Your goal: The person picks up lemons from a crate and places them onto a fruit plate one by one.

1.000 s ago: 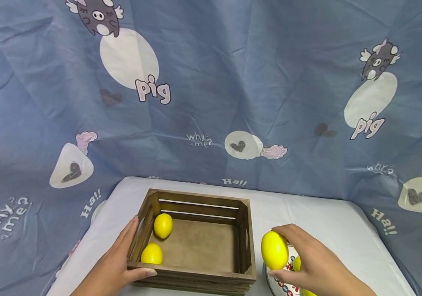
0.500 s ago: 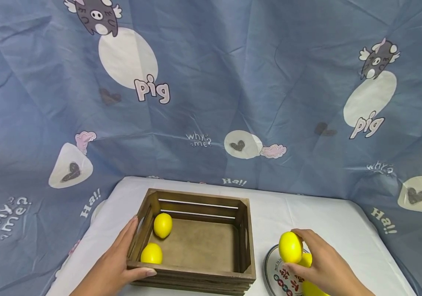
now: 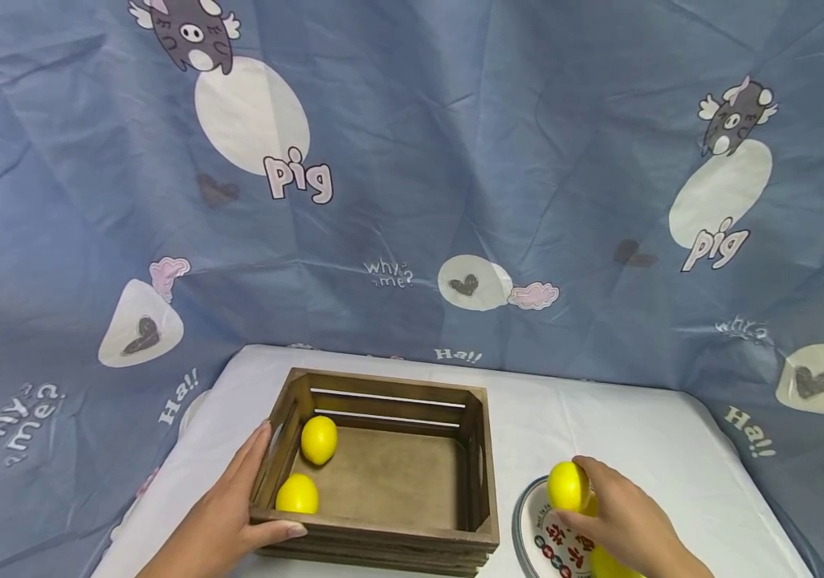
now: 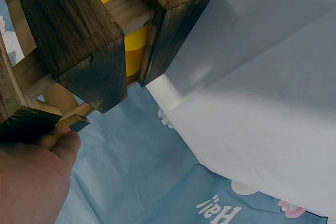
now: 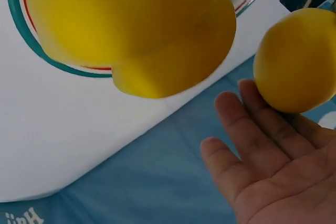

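Note:
My left hand (image 3: pixel 218 507) grips the left front corner of a brown wooden crate (image 3: pixel 383 531), thumb over the front rim. Inside the crate's left side are two yellow lemons, one at the back (image 3: pixel 319 440), one at the front (image 3: pixel 297 494). In my right hand (image 3: pixel 629 514) a third lemon (image 3: pixel 567 486) is held between fingers and thumb, above a patterned plate (image 3: pixel 536 526). More yellow fruit (image 3: pixel 605 564) lies on the plate, partly hidden by the hand. The right wrist view shows the held lemon (image 5: pixel 296 60) against the fingers, beside two large yellow fruits (image 5: pixel 126 19).
A white cloth (image 3: pixel 528 417) covers the table. Behind and at the sides hangs a blue printed curtain (image 3: pixel 397 201). The crate's right wall (image 3: pixel 486 466) stands between its inside and the plate.
My right hand has moved right and slightly down with its lemon, away from the crate and over the plate. The left hand and the crate have stayed in place.

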The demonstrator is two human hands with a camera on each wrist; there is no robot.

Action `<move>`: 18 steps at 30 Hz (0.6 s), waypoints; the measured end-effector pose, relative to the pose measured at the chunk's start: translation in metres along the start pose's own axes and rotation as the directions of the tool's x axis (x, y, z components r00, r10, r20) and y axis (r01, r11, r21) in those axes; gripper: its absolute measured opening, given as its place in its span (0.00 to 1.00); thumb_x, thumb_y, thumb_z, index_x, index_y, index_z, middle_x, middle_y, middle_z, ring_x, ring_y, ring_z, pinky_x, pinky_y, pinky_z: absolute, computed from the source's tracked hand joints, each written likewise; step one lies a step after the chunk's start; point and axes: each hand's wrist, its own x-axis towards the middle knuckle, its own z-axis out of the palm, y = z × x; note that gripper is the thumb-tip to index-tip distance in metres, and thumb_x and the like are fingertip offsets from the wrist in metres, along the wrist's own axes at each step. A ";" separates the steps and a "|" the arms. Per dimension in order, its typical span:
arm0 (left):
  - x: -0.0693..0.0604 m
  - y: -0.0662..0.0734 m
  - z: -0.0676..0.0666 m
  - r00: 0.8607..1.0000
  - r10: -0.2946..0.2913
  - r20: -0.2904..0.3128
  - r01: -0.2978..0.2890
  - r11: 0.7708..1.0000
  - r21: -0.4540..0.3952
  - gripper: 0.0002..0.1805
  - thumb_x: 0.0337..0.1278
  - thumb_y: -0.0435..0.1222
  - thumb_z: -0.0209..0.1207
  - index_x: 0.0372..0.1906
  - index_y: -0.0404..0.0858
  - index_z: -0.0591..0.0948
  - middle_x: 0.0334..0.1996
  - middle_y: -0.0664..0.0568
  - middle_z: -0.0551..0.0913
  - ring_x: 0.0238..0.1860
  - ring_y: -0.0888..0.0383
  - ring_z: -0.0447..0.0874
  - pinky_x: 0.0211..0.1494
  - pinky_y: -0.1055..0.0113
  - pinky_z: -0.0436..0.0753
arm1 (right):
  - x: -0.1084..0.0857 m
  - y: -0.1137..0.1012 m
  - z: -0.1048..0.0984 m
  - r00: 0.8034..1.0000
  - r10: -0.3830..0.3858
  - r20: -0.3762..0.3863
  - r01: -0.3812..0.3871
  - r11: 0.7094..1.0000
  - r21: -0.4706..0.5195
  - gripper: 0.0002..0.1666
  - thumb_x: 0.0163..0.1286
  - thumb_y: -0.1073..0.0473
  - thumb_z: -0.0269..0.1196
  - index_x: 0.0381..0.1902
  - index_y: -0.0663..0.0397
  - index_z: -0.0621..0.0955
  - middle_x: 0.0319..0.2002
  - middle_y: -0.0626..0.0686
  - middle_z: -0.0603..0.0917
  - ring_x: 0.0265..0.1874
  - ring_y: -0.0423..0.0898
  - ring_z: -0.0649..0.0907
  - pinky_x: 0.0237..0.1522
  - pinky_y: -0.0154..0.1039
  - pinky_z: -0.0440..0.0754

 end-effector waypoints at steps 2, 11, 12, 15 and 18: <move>-0.001 0.000 0.000 1.000 -0.006 0.000 0.006 1.000 -0.006 0.75 0.44 0.65 0.75 0.86 0.37 0.42 0.81 0.31 0.50 0.77 0.29 0.57 0.65 0.32 0.73 | 0.002 0.001 0.003 1.000 0.008 0.012 -0.008 1.000 0.004 0.54 0.52 0.32 0.80 0.64 0.63 0.77 0.50 0.54 0.85 0.39 0.45 0.81 0.41 0.49 0.84; 0.000 -0.001 -0.001 1.000 -0.008 -0.002 0.008 1.000 -0.014 0.76 0.44 0.66 0.74 0.86 0.38 0.42 0.81 0.31 0.50 0.77 0.29 0.56 0.65 0.31 0.72 | 0.006 0.005 0.015 0.999 0.023 0.028 -0.023 1.000 0.006 0.52 0.50 0.35 0.82 0.63 0.62 0.77 0.45 0.52 0.83 0.37 0.45 0.78 0.37 0.45 0.82; 0.000 -0.001 -0.001 1.000 -0.008 -0.001 0.008 1.000 -0.016 0.76 0.44 0.66 0.74 0.86 0.38 0.41 0.82 0.31 0.50 0.77 0.29 0.56 0.65 0.31 0.72 | 0.007 0.005 0.016 0.999 0.020 0.027 -0.020 1.000 0.003 0.52 0.50 0.35 0.82 0.63 0.62 0.77 0.45 0.53 0.82 0.37 0.45 0.78 0.37 0.45 0.82; 0.000 -0.001 0.000 1.000 -0.008 -0.001 0.008 1.000 -0.015 0.76 0.44 0.66 0.75 0.86 0.38 0.41 0.81 0.31 0.50 0.77 0.29 0.57 0.65 0.31 0.72 | 0.007 0.005 0.019 1.000 0.012 0.018 -0.012 1.000 0.004 0.52 0.50 0.35 0.82 0.62 0.63 0.77 0.44 0.53 0.82 0.37 0.45 0.77 0.37 0.45 0.82; 0.000 -0.001 0.000 1.000 -0.004 -0.003 0.004 1.000 -0.013 0.76 0.44 0.65 0.75 0.86 0.38 0.41 0.81 0.30 0.50 0.76 0.28 0.57 0.65 0.31 0.73 | 0.007 0.006 0.021 1.000 0.008 0.010 -0.008 1.000 0.000 0.51 0.50 0.35 0.82 0.61 0.61 0.78 0.43 0.52 0.82 0.36 0.45 0.76 0.35 0.44 0.80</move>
